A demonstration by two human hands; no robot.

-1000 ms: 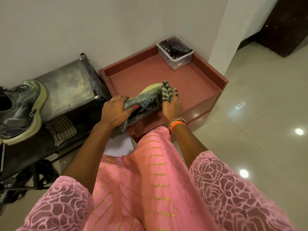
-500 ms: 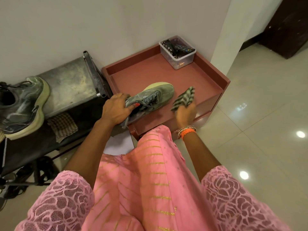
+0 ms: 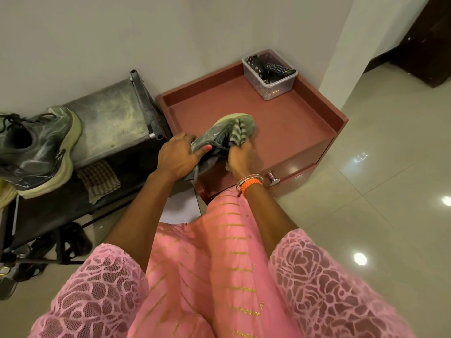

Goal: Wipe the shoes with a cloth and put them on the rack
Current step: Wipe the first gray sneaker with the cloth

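Hands meet over a grey shoe [image 3: 219,140] held above the red-brown worktop [image 3: 288,123] of a low cabinet that stands against the wall. The left hand [image 3: 177,158] grips the shoe at its heel end, fingers curled round the upper and the thumb pressed on the side. The shoe's pale green sole faces away from the person and its toe points toward the back of the cabinet. The right hand [image 3: 240,157] is clenched on a striped cloth [image 3: 235,134], grey and dark, and holds it bunched against the shoe's upper near the laces. Orange and metal bangles [image 3: 250,182] circle the right wrist. The cabinet's top has a raised rim on three sides, and a clear plastic box [image 3: 269,76] sits in its far corner, holding dark remote controls [image 3: 280,69]. A metal knob [image 3: 273,178] shows on the drawer front below the right wrist. To the left stands the shoe rack [image 3: 109,123], a dark metal frame with a dull, scuffed top shelf. The second shoe [image 3: 36,147], grey with the same pale green sole, lies on that top shelf at its left end, toe toward the wall. A checked cloth [image 3: 98,180] rests on the shelf below, and dark sandals [image 3: 61,242] sit lower down near the floor. Pink clothing with lace sleeves fills the bottom of the view, and glossy floor tiles [image 3: 378,191] spread to the right.
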